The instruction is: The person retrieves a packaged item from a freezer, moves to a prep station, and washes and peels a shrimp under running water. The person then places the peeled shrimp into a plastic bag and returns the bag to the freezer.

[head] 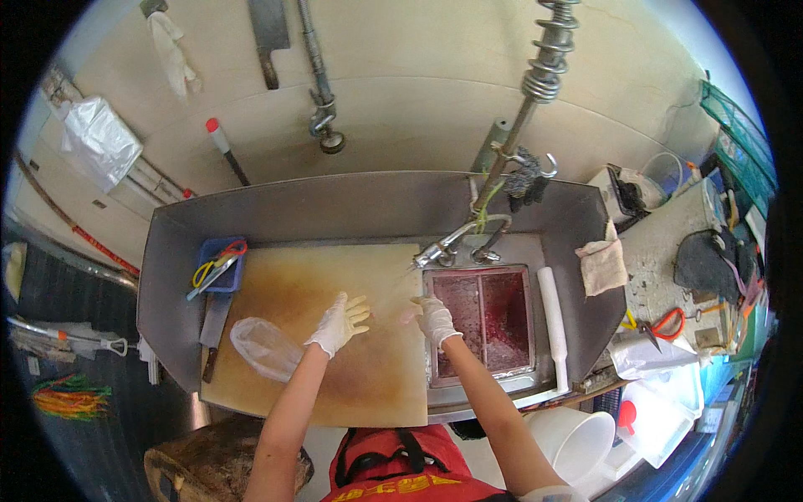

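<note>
My left hand (pixel 341 324), in a pale glove, is over the stained cutting board (pixel 364 395) with fingers apart and nothing in them. At the board's right edge, beside the sink, is my right hand (pixel 437 321), also gloved. A small pinkish blur lies by its fingertips; whether the hand holds it is unclear. To the left of my left hand a clear plastic bag (pixel 266 348) rests on the board, partly behind my forearm. The sink (pixel 529 314) has a central bar and red-stained contents.
A cleaver (pixel 215 320) lies along the board's left edge, below a blue basket (pixel 236 276) holding scissors (pixel 213 267). The faucet (pixel 433 251) reaches over the sink's back left corner. A white rod (pixel 552 326) lies right of the sink. A white bucket (pixel 583 439) stands below.
</note>
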A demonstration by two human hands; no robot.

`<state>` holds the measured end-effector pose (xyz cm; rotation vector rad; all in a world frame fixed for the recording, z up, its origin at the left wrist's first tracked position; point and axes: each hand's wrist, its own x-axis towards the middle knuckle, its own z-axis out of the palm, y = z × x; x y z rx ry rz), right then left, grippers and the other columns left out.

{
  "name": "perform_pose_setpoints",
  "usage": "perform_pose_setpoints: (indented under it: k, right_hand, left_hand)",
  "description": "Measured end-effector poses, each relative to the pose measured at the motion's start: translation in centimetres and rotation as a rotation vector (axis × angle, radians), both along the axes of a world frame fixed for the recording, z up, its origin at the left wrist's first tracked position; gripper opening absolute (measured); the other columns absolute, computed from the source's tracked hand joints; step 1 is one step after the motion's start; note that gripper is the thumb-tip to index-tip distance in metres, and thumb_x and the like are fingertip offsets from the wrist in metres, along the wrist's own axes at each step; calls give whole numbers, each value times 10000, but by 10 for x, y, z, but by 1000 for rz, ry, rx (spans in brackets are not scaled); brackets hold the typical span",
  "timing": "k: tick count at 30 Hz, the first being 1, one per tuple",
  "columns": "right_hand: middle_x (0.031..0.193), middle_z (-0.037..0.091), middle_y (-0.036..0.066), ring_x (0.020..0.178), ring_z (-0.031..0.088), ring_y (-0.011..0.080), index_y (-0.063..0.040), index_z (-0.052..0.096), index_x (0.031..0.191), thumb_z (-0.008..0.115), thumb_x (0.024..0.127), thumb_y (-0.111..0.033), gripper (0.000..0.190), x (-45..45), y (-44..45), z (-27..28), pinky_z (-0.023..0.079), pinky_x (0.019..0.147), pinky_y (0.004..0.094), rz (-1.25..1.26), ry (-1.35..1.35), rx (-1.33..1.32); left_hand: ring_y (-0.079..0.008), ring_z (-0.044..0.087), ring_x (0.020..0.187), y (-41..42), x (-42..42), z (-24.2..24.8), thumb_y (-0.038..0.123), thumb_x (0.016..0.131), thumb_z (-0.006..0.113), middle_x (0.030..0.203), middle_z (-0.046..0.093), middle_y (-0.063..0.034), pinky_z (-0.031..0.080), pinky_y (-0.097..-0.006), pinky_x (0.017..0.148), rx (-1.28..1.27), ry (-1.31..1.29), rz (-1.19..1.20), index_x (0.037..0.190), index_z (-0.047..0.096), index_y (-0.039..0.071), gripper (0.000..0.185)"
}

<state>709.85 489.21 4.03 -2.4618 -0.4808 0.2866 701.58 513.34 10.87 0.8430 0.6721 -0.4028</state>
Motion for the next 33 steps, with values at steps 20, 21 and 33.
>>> perform_pose_setpoints:
  k: [20,21,33]
  right_hand:
    - [985,627,194,909,606,359,-99,613,998,597,827,-247,226,-31,111,-54,486,798,454,303,-105,-164]
    - [993,629,194,907,610,356,-103,611,1005,599,824,-245,230,-32,115,-51,491,793,457,327,-78,-216]
    - [910,633,240,875,612,401,0,606,987,590,852,-241,276,-74,167,-16,499,726,450,303,165,-178]
  left_hand:
    - [-151,614,846,47,-170,-18,259,949,479,993,633,-75,508,-291,757,349,79,209,1149,603,70,301]
    - [-130,611,825,50,-184,-14,248,948,486,976,636,-62,507,-275,737,383,81,222,1134,614,77,283]
    - [-190,604,783,102,-265,-20,223,836,669,888,653,-87,483,-319,728,1272,392,269,1024,633,45,261]
